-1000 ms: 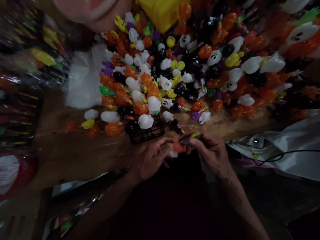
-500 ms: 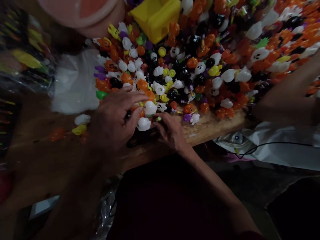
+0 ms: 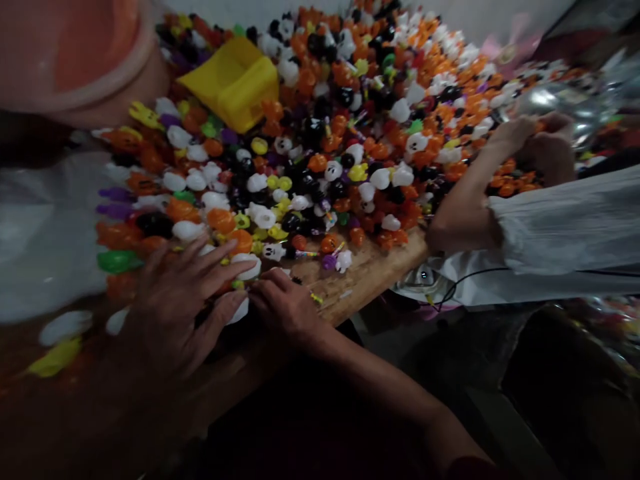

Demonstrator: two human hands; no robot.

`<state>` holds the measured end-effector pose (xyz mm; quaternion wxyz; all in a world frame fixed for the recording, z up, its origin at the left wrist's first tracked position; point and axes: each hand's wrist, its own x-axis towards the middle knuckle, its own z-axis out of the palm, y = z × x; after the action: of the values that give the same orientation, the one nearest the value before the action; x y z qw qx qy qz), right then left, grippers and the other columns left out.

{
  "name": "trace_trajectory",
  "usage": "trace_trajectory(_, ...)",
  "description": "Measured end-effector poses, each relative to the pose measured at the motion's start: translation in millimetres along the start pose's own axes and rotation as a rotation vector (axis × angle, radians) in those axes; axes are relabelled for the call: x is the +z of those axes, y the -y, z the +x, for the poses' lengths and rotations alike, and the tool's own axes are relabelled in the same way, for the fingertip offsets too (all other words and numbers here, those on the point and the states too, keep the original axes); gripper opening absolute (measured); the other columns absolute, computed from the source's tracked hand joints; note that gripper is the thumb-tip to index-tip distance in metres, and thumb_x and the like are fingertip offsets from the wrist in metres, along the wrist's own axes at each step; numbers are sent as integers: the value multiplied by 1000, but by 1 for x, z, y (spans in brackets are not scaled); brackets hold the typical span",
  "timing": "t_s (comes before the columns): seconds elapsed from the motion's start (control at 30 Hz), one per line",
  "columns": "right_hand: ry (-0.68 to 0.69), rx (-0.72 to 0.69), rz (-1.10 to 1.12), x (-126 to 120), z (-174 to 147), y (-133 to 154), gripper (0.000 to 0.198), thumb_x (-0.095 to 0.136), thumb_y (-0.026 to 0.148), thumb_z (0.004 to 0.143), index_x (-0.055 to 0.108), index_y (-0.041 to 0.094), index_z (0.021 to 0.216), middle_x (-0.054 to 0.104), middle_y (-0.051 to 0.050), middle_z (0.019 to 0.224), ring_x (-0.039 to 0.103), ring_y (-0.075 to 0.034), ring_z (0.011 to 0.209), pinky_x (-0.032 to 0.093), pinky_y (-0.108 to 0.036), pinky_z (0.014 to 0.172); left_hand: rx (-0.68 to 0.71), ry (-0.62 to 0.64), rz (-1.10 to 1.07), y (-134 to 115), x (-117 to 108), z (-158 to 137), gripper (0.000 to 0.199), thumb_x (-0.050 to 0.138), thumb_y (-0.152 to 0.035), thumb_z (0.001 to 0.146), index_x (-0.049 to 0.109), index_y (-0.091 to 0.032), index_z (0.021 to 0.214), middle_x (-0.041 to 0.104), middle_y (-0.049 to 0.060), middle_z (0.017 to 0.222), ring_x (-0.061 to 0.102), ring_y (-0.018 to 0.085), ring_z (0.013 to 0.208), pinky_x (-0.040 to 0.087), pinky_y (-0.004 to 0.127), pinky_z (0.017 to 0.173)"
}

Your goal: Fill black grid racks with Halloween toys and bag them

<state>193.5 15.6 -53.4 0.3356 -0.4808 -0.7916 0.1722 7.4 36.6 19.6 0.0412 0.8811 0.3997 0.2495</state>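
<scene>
My left hand (image 3: 187,300) lies palm down at the near edge of a heap of small plastic Halloween toys, its fingers stretched and spread. Its fingertips are beside a white rounded toy (image 3: 249,267), and the thumb touches a second white piece (image 3: 241,311), partly covered. Just to the right, my right hand (image 3: 287,303) has its fingers curled together by these white pieces; what they hold, if anything, is hidden. A small yellow-green bit (image 3: 316,298) shows past its knuckles. A white ghost toy (image 3: 274,251) lies just beyond it.
A yellow scoop (image 3: 240,83) rests on the heap, near a pink tub (image 3: 90,100) at upper left. White plastic (image 3: 45,227) lies at left. On the right a co-worker's hands (image 3: 545,143) work over the heap. The wooden table edge (image 3: 380,273) runs along the near side.
The view has swung right, bringing the co-worker's hands and sleeve into sight. My hands stay close together around the white toys; the right hand's fingers look more curled.
</scene>
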Motion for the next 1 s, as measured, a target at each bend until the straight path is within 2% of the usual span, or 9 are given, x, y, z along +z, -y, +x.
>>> trace_trajectory(0.13,19,-22,-146,3,-4,-5,25,47,34,104,68,20,109,67,-8,97,65,-18,87,53,-28,74,67,-84,76,-1,6,3,22,66,-34,90,73,-29,110,62,4,144,56,44,134,32,69,117)
trace_trajectory(0.27,16,-42,-89,0,-14,-5,28,46,25,101,66,18,120,68,-7,92,64,-16,81,50,-25,67,48,-93,111,-15,8,8,18,61,-33,91,69,-23,104,63,13,142,51,47,138,35,70,114)
trace_trajectory(0.33,-15,-82,-66,-10,-17,-7,28,48,21,99,66,17,120,69,-6,90,63,-16,77,49,-25,65,37,-68,135,-21,10,9,18,60,-34,90,68,-23,101,62,13,143,48,47,140,37,69,113)
trace_trajectory(0.43,-148,-85,-77,-43,-8,-23,28,49,18,98,68,18,118,72,-5,90,64,-15,75,48,-24,68,5,-58,184,-24,13,10,17,63,-35,88,67,-22,98,60,11,146,48,47,139,38,67,114)
trace_trajectory(0.53,-269,68,-244,-87,21,-55,29,46,17,99,70,17,116,74,-8,99,67,-17,87,49,-27,79,23,-12,264,-22,16,8,21,62,-35,89,68,-20,102,56,13,149,45,47,141,38,66,113)
trace_trajectory(0.6,-243,190,-444,-111,45,-77,29,46,19,100,72,17,112,74,-11,103,66,-21,92,47,-32,84,42,34,330,-19,16,7,21,59,-33,92,69,-19,103,52,14,153,41,47,144,39,65,111)
trace_trajectory(0.67,-199,232,-601,-130,69,-95,26,49,20,99,74,18,106,73,-12,105,63,-24,97,43,-37,90,51,52,367,-14,17,4,21,56,-33,93,70,-20,102,49,12,155,38,47,146,40,64,109)
trace_trajectory(0.9,-389,279,-802,-174,150,-138,31,40,21,101,70,18,99,69,-14,107,55,-29,107,35,-47,98,162,-13,384,-4,20,-4,27,52,-37,92,68,-18,104,42,18,160,42,50,141,40,63,102)
trace_trajectory(1.0,-383,323,-782,-180,189,-170,27,42,17,97,69,15,96,69,-14,103,56,-31,109,36,-54,101,141,-9,367,-5,21,-4,26,53,-37,92,66,-18,103,41,18,161,41,50,143,38,63,104)
